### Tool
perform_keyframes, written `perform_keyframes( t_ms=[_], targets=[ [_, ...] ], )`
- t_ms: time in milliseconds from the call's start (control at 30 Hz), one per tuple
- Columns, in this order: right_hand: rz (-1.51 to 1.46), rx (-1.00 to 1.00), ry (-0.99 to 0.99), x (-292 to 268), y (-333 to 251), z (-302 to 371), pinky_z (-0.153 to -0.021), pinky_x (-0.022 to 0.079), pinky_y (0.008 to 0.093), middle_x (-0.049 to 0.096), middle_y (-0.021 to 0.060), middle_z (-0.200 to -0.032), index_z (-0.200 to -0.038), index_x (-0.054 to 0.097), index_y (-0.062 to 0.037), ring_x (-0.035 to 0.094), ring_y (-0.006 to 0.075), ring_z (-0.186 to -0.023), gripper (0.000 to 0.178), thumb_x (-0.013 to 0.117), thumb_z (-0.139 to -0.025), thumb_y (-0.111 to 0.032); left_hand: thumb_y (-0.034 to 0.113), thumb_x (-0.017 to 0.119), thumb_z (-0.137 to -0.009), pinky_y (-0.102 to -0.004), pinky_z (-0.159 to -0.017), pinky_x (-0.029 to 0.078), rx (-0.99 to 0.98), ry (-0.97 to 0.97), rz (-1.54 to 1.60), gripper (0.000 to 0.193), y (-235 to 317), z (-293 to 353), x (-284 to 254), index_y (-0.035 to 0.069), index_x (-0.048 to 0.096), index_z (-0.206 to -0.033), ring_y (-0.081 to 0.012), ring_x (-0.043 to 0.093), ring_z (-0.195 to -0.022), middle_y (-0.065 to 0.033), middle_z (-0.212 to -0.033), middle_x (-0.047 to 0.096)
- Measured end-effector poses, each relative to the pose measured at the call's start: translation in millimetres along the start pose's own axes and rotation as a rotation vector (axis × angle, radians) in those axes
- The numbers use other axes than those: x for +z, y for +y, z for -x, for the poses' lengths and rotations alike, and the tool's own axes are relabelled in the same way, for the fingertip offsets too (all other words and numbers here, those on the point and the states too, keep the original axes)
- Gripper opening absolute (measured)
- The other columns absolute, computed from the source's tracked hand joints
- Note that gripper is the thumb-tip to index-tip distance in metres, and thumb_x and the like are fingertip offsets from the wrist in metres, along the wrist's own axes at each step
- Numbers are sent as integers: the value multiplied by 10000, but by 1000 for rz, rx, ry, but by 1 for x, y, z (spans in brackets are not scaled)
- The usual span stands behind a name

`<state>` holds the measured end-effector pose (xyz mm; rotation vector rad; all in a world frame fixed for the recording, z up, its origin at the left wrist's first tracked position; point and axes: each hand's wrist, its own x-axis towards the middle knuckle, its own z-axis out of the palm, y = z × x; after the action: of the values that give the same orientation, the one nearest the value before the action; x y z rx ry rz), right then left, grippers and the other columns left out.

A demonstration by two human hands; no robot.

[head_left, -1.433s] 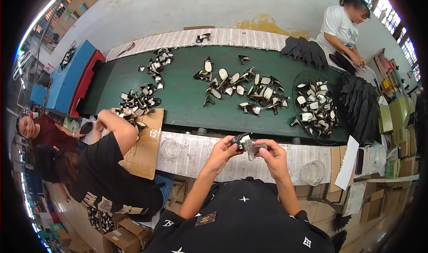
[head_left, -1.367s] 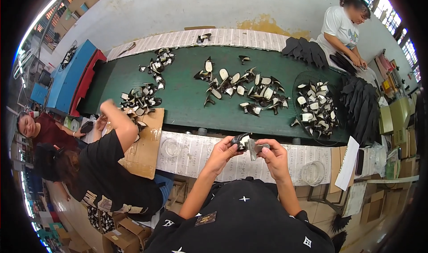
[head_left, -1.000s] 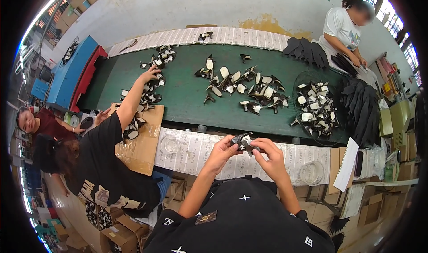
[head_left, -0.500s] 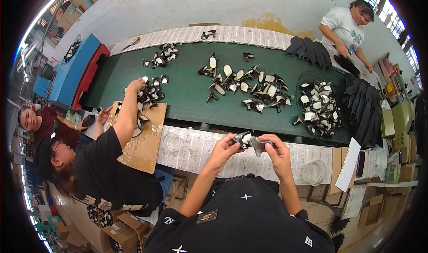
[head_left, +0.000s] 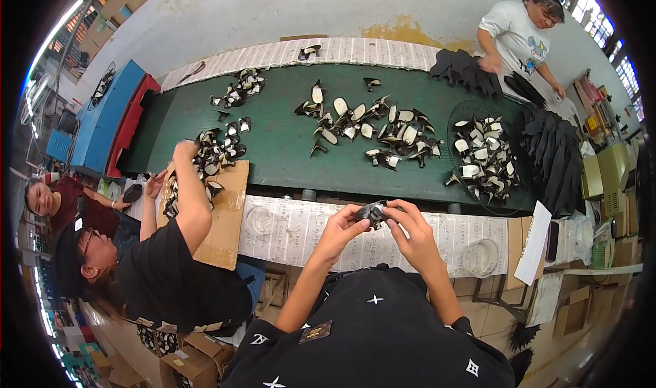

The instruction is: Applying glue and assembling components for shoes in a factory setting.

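Observation:
In front of my chest, my left hand [head_left: 338,236] grips a small black shoe heel [head_left: 373,214] from its left side. My right hand [head_left: 414,238] has its thumb and fingers closed on the right side of the same heel. A dark, shiny covering seems to lie over it, with pale spots showing between my fingers; my fingertips hide part of it. Beyond my hands, several black heels with white faces [head_left: 355,120] lie scattered on the green belt table [head_left: 280,125]. More heels fill a round wire basket [head_left: 459,176] to the right.
A white-covered ledge [head_left: 314,227] runs along the near side, bearing two glass bowls [head_left: 260,220] [head_left: 481,257]. At left, a co-worker's arm [head_left: 193,193] reaches over cardboard [head_left: 229,224] to more heels. Another person [head_left: 523,39] handles black pieces [head_left: 543,152] at far right.
The grey flap that stuck out between my hands now lies against the heel, and my right fingers have closed in over it. The co-worker's hand at left has moved left and nearer.

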<state>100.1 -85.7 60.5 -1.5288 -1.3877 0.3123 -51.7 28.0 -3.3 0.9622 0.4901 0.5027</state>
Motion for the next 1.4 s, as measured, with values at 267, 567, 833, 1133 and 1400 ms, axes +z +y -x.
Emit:
perform_keyframes(
  t_ms=[267,567,833,1133,1400],
  targets=[
    [138,64,99,-1,2,2,-777,519,346,574,151,-1130,-1119,620,-11,625,285,-936,264,609,-857,17,99,664,-880,-260,-833,507,-12,20,-17,214,-3,0,-2,22,580,-1062,-97,591,-910,-30,-975,619],
    [-90,251,220,-13,0,6,-731,556,290,621,137,-1094,-1085,643,17,643,195,-908,218,605,-872,-10,137,601,-927,-328,-881,527,-83,2,163,233,4,2,0,-7,553,-1104,-169,631,-976,-88,-1065,635],
    [-157,258,158,-11,-4,6,-738,561,282,622,136,-1110,-1099,638,23,646,184,-918,231,614,-872,-16,132,607,-921,-331,-887,525,-80,-16,193,227,3,2,-1,2,552,-1098,-160,630,-956,-90,-1050,633],
    [16,62,23,-4,-8,0,-778,527,311,625,133,-1107,-1084,649,-7,641,241,-949,240,634,-845,-12,110,646,-895,-300,-864,525,-67,-9,130,184,1,2,-1,21,569,-1037,-125,616,-930,-57,-986,629],
    [21,25,-20,-2,-5,0,-813,509,350,604,142,-1105,-1103,634,-13,626,286,-971,265,642,-838,-9,92,662,-881,-276,-834,526,-69,-11,122,158,-1,1,1,32,577,-999,-98,595,-887,-30,-949,617]
  ],
)
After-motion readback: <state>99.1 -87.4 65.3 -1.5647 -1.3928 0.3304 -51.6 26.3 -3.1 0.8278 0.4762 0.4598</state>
